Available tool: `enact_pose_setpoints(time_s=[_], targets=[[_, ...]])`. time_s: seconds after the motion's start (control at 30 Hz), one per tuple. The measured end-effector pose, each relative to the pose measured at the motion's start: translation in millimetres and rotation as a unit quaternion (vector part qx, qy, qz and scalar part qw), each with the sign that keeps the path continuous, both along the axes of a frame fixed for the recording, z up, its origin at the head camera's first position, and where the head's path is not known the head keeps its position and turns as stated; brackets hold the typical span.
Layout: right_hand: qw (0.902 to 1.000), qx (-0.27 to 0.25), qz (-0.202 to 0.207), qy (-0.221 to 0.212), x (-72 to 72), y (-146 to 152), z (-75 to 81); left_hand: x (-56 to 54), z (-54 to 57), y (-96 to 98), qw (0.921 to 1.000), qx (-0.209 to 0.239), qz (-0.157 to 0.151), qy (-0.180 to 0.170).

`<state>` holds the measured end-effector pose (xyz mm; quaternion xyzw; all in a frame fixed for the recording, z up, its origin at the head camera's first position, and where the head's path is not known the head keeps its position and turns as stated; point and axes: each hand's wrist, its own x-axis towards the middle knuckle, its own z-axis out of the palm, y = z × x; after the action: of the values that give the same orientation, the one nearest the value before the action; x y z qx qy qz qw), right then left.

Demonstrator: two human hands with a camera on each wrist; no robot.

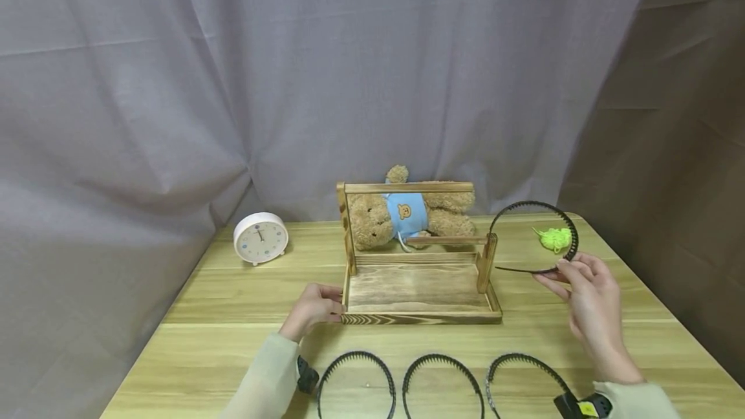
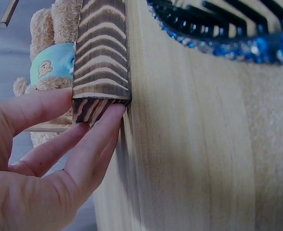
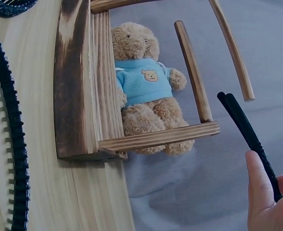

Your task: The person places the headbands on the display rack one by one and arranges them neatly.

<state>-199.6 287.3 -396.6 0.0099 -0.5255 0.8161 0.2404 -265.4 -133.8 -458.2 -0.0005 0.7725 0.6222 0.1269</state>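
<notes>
My left hand point(image 1: 317, 308) grips the front left corner of a striped wooden rack point(image 1: 421, 319), thumb and fingertips at its end. The rack has a flat tray base, a tall left post, a shorter right post and horizontal rods. In my right hand point(image 1: 596, 299), thumb and fingers pinch a thin black toothed headband point(image 1: 573, 231), raised just right of the short post. In the right wrist view, that headband point(image 3: 249, 130) appears edge-on. Three more headbands lie along the near edge: left point(image 1: 388, 374), middle point(image 1: 440, 359) and right point(image 1: 524, 359). Blue stones stud one headband point(image 2: 261, 50) in the left wrist view.
A brown teddy bear point(image 1: 407, 209) in a blue top lies behind the rack, partly hidden by its rods. To the left stands a round white clock point(image 1: 260, 238). A bright green stringy bundle point(image 1: 554, 238) lies at the back right. Grey curtain point(image 1: 372, 83) hangs behind the table.
</notes>
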Motion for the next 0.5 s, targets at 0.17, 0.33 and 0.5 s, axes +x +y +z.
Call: enact_pose_setpoints(time_s=[0.17,0.33,0.5], targets=[[0.9999,0.008,-0.007,-0.007,-5.9,-3.6,1.8,-2.4,-0.4,1.7,1.0,-0.008,0.003,0.004],[0.9995,0.013,-0.018,-0.023,-10.5,-8.5,3.6,-3.7,-2.5,1.7,1.0,-0.007,0.005,0.002],[0.9994,0.012,-0.017,-0.028,-14.9,-14.8,5.2,-1.4,-2.9,1.3,1.0,-0.007,0.006,0.002]])
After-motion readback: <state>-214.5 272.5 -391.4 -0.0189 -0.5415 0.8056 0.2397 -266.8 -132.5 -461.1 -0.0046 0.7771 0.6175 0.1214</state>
